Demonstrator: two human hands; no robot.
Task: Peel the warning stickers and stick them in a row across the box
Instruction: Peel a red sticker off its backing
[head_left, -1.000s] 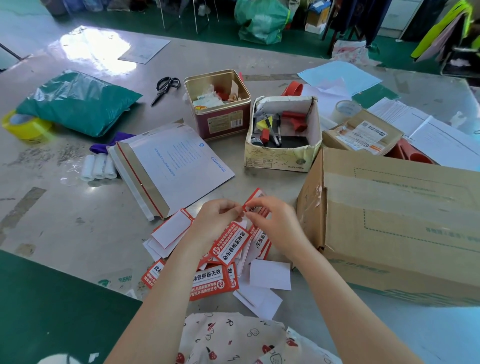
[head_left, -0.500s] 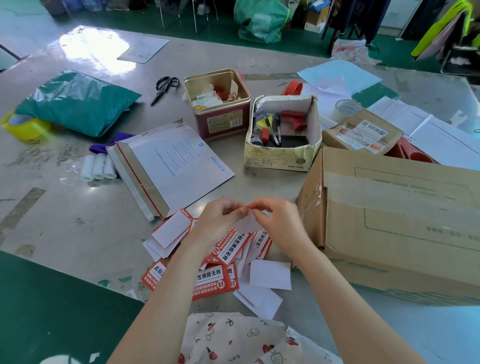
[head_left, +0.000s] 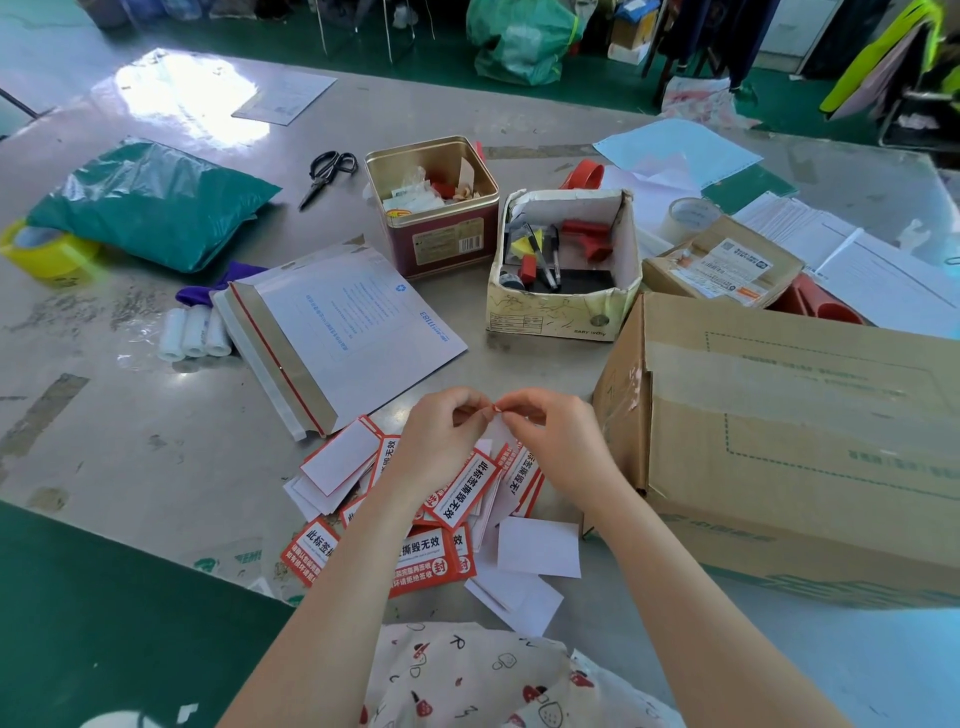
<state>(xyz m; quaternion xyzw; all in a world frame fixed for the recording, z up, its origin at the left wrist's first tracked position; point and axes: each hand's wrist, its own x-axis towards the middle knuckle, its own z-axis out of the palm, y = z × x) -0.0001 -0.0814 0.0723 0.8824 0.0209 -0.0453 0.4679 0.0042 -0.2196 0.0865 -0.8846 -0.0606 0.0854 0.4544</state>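
Observation:
My left hand (head_left: 441, 441) and my right hand (head_left: 558, 441) meet above a heap of red-and-white warning stickers (head_left: 431, 561) on the table. Both pinch the top corner of one sticker (head_left: 496, 415); only a small red corner and a white strip below it show between the fingers. A second sticker (head_left: 467, 491) hangs tilted under my left palm. The large brown cardboard box (head_left: 805, 441) lies just right of my right hand, its taped top facing up. No sticker is visible on the box.
White backing papers (head_left: 537, 545) lie near the table's front edge. A white mailer envelope (head_left: 343, 332) lies behind the heap. Farther back stand a red tin (head_left: 441, 244), an open white box of pens (head_left: 561, 306), scissors (head_left: 324, 174), a green bag (head_left: 150, 202) and yellow tape (head_left: 44, 254).
The sticker held up with its red face showing a second ago has been turned down; only its corner shows now. Both hands have closed in on that corner and stayed in place.

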